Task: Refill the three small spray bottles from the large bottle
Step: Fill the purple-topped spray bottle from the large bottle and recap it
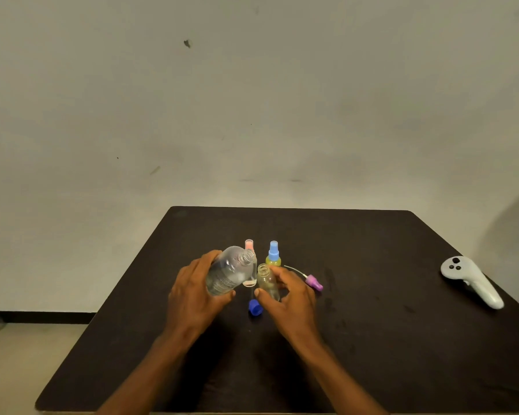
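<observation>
Your left hand (195, 292) grips the big bottle (228, 272) around its body, tilted with the uncapped mouth pointing up and toward the right. Your right hand (291, 298) pinches the open bottle (268, 281) between thumb and fingers, leaning slightly. Its neck sits just beside and a little below the big bottle's mouth. I cannot tell whether its base rests on the table (372, 339).

The likely trouble is spillage. The small neck is narrow and the big mouth is wider, so a quick tip could send liquid over the rim, onto your fingers and the table. The mouths do not look lined up yet, so close that gap before you tilt further. The small bottle's lean could also let the stream run down its side.

The pink bottle (249, 245) stands right behind the big bottle, close enough to be knocked as you swing. The blue-topped bottle (273, 256) stands just behind the open one. A blue cap (254, 307) lies between your hands, and the purple sprayer (313, 282) lies past your right fingers. A white controller (471, 280) lies well apart on the right.
</observation>
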